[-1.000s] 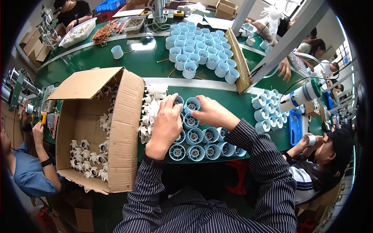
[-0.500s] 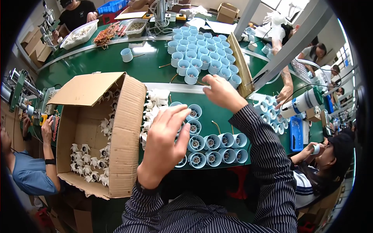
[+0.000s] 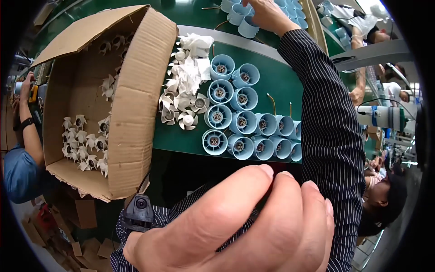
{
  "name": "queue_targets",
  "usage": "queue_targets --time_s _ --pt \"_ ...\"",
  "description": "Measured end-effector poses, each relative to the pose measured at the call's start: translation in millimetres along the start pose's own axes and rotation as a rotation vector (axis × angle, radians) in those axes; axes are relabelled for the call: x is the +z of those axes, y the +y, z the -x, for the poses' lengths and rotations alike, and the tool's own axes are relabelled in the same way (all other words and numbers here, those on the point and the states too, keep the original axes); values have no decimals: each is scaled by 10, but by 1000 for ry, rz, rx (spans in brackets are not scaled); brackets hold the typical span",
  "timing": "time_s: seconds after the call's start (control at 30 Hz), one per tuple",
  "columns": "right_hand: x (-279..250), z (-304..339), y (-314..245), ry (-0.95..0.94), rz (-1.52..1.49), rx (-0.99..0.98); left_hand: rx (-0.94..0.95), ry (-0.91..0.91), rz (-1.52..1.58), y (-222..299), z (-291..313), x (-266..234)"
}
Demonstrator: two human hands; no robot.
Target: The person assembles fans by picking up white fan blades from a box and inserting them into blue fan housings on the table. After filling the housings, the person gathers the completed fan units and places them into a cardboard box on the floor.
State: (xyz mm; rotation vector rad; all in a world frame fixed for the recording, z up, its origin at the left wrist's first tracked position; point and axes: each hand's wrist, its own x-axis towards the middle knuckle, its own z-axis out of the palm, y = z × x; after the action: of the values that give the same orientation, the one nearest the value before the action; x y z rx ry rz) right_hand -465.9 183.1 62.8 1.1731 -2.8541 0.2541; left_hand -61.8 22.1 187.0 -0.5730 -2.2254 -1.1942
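Note:
My left hand (image 3: pixel 253 217) is raised large in the foreground. Its fingers are loosely bent with gaps between them, nothing shows in it, and its palm is hidden. At the far group of light-blue round housings, my right hand (image 3: pixel 271 17) has its fingers and thumb at the rim of a housing (image 3: pixel 238 14); the top edge cuts part of this off. Several light-blue housings (image 3: pixel 216 117) with spoked centres stand in rows at the near table edge. White fan impellers (image 3: pixel 186 119) lie left of them, beside crumpled white wrapping (image 3: pixel 192 54).
A large open cardboard box (image 3: pixel 131 113) with white impellers (image 3: pixel 86 140) inside stands on the left. Short wires (image 3: pixel 272 102) stick up behind the near rows. A grey post (image 3: pixel 380 54) crosses at right, with other people around. A black camera (image 3: pixel 139 208) sits at my left wrist.
My left hand has drawn back from above the near housings and come up close. My right hand has reached the far housings. The view has tilted, shifting the table upward.

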Motion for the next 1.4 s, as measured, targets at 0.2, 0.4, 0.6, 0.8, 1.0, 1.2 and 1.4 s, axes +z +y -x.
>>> queue_targets --time_s 0.2,0.4,0.6,0.8,1.0,1.2,1.4 --pt "138 -106 -50 -2 11 -82 -24 26 32 -70 187 77" --pt "-1 265 92 11 36 -94 5 42 -1 -180 81 219" --pt "-138 960 -243 -60 16 15 82 54 -78 -249 -47 387" --pt "-206 1760 -625 -112 -79 141 -167 -226 -174 -957 191 619" --pt "-185 1955 -965 -156 -123 241 -206 -171 -274 -1324 443 923" --pt "-412 2020 -923 -45 -155 239 -264 -144 -251 -1387 615 1070" --pt "68 1879 -874 298 -20 64 -219 -60 -128 -1367 752 1043"
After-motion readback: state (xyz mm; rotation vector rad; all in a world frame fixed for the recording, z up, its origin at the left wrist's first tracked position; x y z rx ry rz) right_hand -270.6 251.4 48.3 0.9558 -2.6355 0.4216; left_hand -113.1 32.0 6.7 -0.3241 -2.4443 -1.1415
